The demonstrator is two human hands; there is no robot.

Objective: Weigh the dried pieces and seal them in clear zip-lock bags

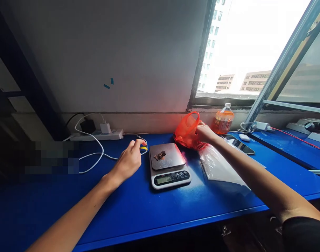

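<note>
My left hand hovers left of the kitchen scale, its fingers curled. By its fingertips a white cable with a yellow band loops; whether the fingers grip it is unclear. On the scale's metal plate lies a small dark brown, crumpled, dried-looking piece. The display seems to read 86, though the digits are small. Behind the scale to the right, my right hand is at the mouth of a red plastic bag. The bag hides its fingers, so what they hold does not show.
Clear plastic bags lie right of the scale, near a phone and a white case. A bottle of orange drink stands behind. At back left, a power strip carries plugs. All rest on a blue table.
</note>
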